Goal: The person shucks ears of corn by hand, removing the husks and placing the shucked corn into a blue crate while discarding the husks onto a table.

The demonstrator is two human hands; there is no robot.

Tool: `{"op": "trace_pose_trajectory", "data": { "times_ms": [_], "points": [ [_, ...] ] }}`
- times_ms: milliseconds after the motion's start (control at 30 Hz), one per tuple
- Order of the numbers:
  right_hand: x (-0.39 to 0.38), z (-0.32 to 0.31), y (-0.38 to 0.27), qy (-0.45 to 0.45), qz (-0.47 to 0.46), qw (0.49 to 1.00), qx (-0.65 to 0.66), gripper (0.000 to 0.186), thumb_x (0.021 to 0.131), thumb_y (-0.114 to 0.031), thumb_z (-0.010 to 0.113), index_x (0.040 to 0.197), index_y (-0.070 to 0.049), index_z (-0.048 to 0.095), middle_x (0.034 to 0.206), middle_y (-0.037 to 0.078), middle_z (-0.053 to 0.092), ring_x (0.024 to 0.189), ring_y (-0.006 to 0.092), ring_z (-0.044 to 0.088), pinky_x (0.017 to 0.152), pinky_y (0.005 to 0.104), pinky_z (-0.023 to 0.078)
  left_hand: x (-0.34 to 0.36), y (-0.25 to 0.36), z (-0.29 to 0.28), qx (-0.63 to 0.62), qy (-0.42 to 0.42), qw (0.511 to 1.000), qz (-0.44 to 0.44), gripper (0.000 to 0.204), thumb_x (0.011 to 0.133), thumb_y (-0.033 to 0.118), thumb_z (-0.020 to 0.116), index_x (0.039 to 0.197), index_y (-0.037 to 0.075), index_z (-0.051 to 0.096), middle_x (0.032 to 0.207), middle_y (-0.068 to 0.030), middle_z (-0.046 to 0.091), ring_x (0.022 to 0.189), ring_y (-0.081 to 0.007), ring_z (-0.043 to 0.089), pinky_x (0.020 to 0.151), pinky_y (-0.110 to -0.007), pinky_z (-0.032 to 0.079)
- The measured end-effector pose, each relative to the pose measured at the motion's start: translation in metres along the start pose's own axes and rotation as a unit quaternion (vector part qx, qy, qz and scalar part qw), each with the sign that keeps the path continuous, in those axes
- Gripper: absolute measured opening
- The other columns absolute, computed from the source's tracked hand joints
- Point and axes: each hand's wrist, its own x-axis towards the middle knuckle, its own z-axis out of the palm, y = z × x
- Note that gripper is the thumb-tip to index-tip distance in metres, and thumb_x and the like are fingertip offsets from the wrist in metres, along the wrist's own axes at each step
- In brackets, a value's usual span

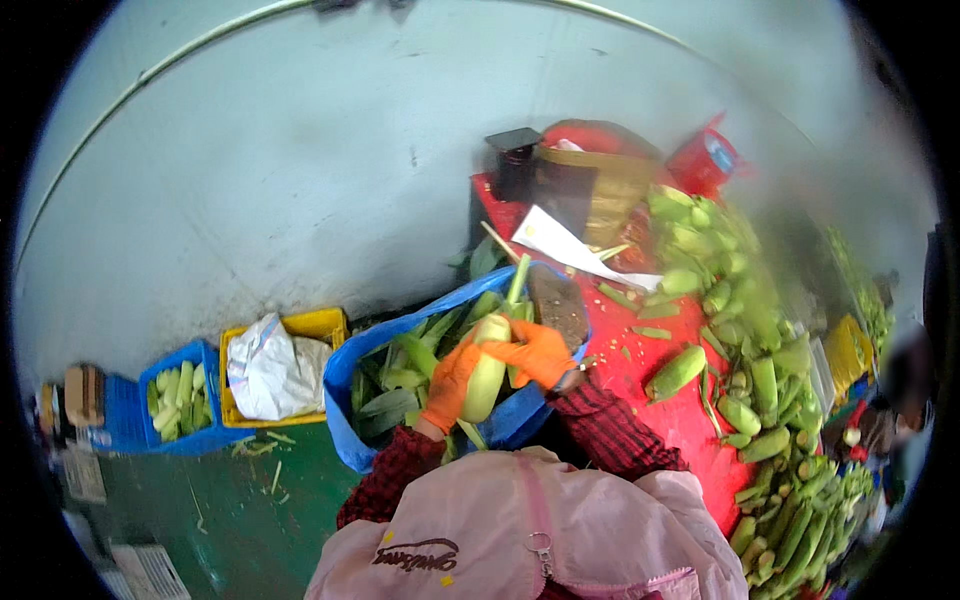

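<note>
Both my hands wear orange gloves and meet at a pale green ear of corn, which stands almost upright in front of me. My left hand is wrapped round its left side. At its upper part, the fingers of my right hand are closed on it; their tips are partly hidden. A green stalk sticks up just beyond the ear. Below my hands is a blue-lined bin holding stripped green husks.
To my right, a red table bears a large heap of corn and a loose ear. A white-bladed tool lies at its back. Leftward stand a yellow crate with a white sack and a blue crate of peeled ears.
</note>
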Motion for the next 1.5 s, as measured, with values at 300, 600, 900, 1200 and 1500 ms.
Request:
{"op": "trace_pose_trajectory", "data": {
  "times_ms": [300, 600, 900, 1200, 1500],
  "points": [
    [-0.086, -0.049, 0.063, 0.061, 0.065, 0.972, 0.217, 0.042, 0.085, -0.026, 0.075, 0.120, -0.003, 0.069, 0.087, 0.003, 0.071, 0.050, 0.0044, 0.053, 0.045, 0.0202, 0.042, 0.023, 0.004, 0.025, 0.041, -0.148, 0.985, -0.078, 0.043, 0.101, 0.037, 0.052, 0.128, 0.007, 0.067, 0.115, -0.0099, 0.070, 0.102, -0.0187, 0.067, 0.090, -0.031, 0.049],
    [-0.345, -0.049, 0.155, 0.349, 0.369, 0.861, -0.020, 0.043, 0.080, -0.028, 0.078, 0.114, -0.002, 0.072, 0.084, 0.007, 0.072, 0.051, 0.0104, 0.056, 0.045, 0.0273, 0.045, 0.048, -0.060, 0.027, 0.049, -0.241, 0.961, -0.127, 0.048, 0.101, 0.040, 0.049, 0.128, 0.005, 0.066, 0.112, -0.0109, 0.070, 0.096, -0.0191, 0.067, 0.083, -0.029, 0.050],
    [-0.364, -0.072, 0.187, 0.490, 0.387, 0.774, 0.110, 0.052, 0.085, -0.036, 0.074, 0.115, 0.006, 0.069, 0.092, 0.012, 0.073, 0.054, 0.0157, 0.062, 0.042, 0.0287, 0.047, 0.053, -0.066, 0.048, 0.078, -0.223, 0.955, -0.179, 0.047, 0.101, 0.039, 0.051, 0.128, 0.005, 0.066, 0.113, -0.0106, 0.070, 0.095, -0.0183, 0.067, 0.082, -0.028, 0.050],
    [-0.154, -0.206, 0.235, 0.442, 0.313, 0.841, -0.016, 0.100, 0.079, -0.052, 0.076, 0.147, 0.010, 0.035, 0.102, 0.021, 0.071, 0.063, 0.0217, 0.067, 0.048, 0.0333, 0.052, 0.038, -0.052, 0.052, 0.121, -0.122, 0.973, -0.152, 0.043, 0.102, 0.035, 0.050, 0.128, 0.005, 0.067, 0.107, -0.0086, 0.071, 0.091, -0.0169, 0.068, 0.078, -0.026, 0.051],
    [-0.102, -0.235, 0.274, 0.421, 0.209, 0.837, 0.280, 0.062, 0.080, -0.044, 0.077, 0.114, 0.003, 0.058, 0.091, 0.013, 0.069, 0.057, 0.0212, 0.065, 0.056, 0.0353, 0.057, 0.020, -0.044, 0.053, 0.184, -0.078, 0.965, -0.171, 0.043, 0.095, 0.038, 0.062, 0.125, 0.007, 0.069, 0.106, -0.0083, 0.071, 0.091, -0.0182, 0.068, 0.080, -0.029, 0.050]
  ]
}}
